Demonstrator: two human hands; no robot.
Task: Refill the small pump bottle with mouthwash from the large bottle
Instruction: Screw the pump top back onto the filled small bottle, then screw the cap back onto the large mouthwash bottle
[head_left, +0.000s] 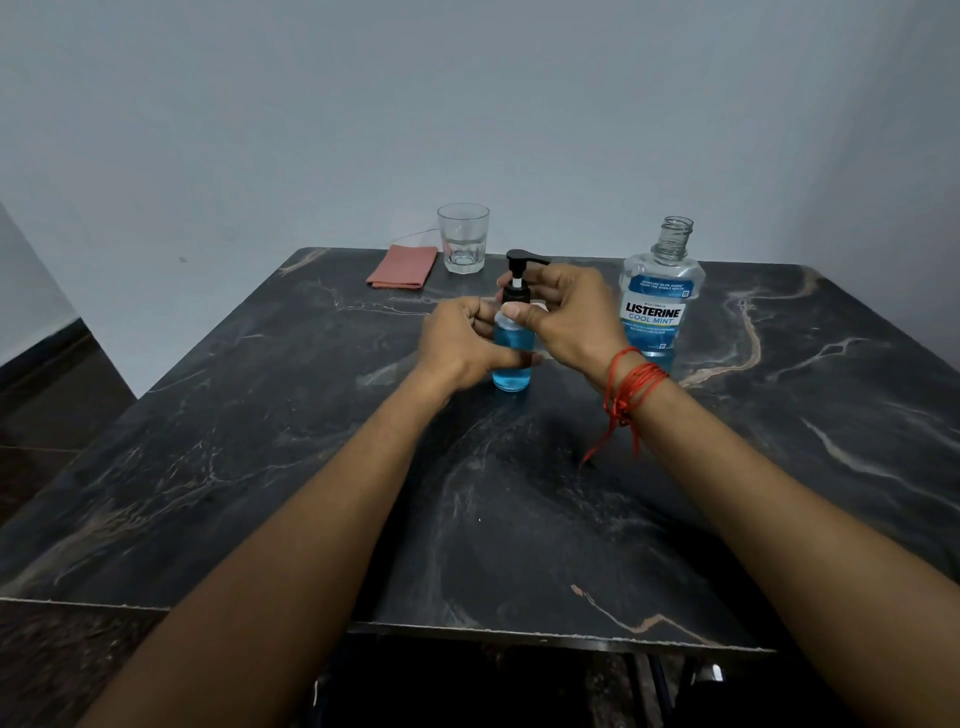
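The small pump bottle (511, 364) stands upright mid-table, clear plastic holding blue liquid almost to its shoulder. Its black pump head (519, 275) sits on top. My left hand (462, 343) wraps around the bottle's body from the left. My right hand (566, 317) pinches the black collar of the pump with thumb and fingers. To the right stands the large Listerine bottle (660, 296), upright, its cap off and the neck open, with little blue liquid left at the bottom. Its cap is not in view.
A clear drinking glass (462, 239) stands at the table's far edge, with a folded reddish cloth (402, 267) to its left. The dark marble table (260, 441) sits against a pale wall. A red thread bracelet circles my right wrist.
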